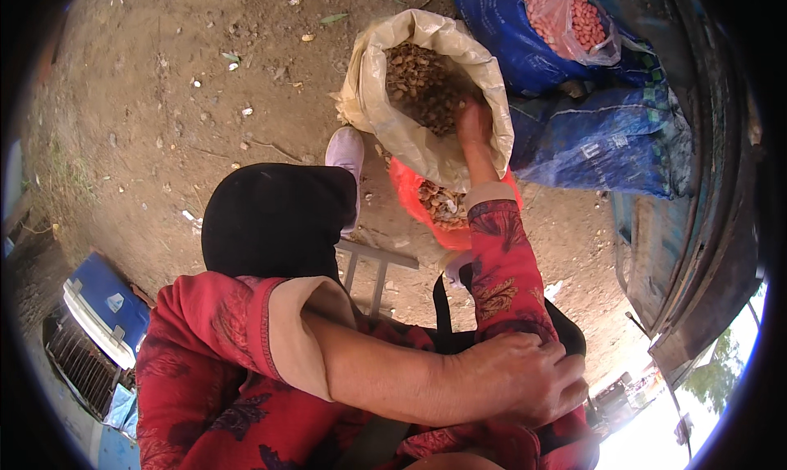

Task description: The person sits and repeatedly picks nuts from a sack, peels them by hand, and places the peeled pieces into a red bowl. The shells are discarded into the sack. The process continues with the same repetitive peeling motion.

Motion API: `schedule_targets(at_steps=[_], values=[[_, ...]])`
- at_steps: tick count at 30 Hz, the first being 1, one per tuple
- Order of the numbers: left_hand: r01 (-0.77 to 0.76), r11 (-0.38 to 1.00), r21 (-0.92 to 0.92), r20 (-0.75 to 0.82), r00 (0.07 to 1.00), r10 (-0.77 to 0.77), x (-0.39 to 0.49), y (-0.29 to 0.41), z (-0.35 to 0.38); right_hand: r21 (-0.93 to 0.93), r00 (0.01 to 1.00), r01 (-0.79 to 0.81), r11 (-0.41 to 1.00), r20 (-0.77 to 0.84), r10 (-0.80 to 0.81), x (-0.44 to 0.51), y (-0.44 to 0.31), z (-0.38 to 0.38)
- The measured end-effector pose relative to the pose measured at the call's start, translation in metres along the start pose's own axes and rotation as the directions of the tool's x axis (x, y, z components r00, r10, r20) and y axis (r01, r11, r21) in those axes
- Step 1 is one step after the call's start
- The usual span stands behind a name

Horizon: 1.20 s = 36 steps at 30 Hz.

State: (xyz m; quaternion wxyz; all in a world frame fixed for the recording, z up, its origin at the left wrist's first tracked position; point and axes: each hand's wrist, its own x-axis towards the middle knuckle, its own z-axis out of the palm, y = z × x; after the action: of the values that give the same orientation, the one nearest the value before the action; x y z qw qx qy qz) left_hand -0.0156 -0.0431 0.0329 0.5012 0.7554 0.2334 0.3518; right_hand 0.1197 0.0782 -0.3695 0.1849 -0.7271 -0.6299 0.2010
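Note:
My right hand [474,123] reaches into an open, cream woven plastic sack [375,95] with a rolled rim. Its fingers are among brown unshelled peanuts or husks [418,80], partly hidden and blurred, so their grip cannot be told. Lower down, my left hand [532,378] lies across my right arm with curled fingers, gripping the red patterned sleeve [504,267] near the elbow. Under the sack's near side is a red plastic bag [409,190] holding broken shells [446,206].
Blue woven sacks [590,138] lie right of the open sack. A clear plastic bag of pink shelled peanuts [584,24] rests on them. A metal frame [378,261] stands by my legs. A blue-and-white cooler box [104,304] is at left, a weathered panel structure [688,255] at right.

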Motion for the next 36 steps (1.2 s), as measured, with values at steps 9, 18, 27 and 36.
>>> schedule_targets(at_steps=[9, 18, 27, 36], values=[[0.042, 0.986, 0.159, -0.019, 0.999, -0.039, 0.005, -0.011, 0.000, -0.368, 0.911, -0.287, 0.884, 0.179, 0.370, 0.001, 0.033, 0.048], [0.056, 0.987, 0.151, 0.000, 0.998, -0.057, 0.012, -0.015, 0.003, 0.063, 0.996, -0.077, 0.995, -0.050, 0.080, -0.029, 0.006, 0.025], [0.024, 0.997, 0.073, 0.013, 1.000, -0.025, 0.012, -0.009, 0.008, -0.042, 0.995, -0.027, 0.999, 0.099, 0.031, -0.017, 0.038, 0.048], [-0.097, 0.991, -0.095, 0.401, 0.907, 0.127, 0.009, 0.001, 0.015, 0.822, 0.829, -0.543, 0.171, 0.492, 0.266, -0.051, -0.039, -0.069]])
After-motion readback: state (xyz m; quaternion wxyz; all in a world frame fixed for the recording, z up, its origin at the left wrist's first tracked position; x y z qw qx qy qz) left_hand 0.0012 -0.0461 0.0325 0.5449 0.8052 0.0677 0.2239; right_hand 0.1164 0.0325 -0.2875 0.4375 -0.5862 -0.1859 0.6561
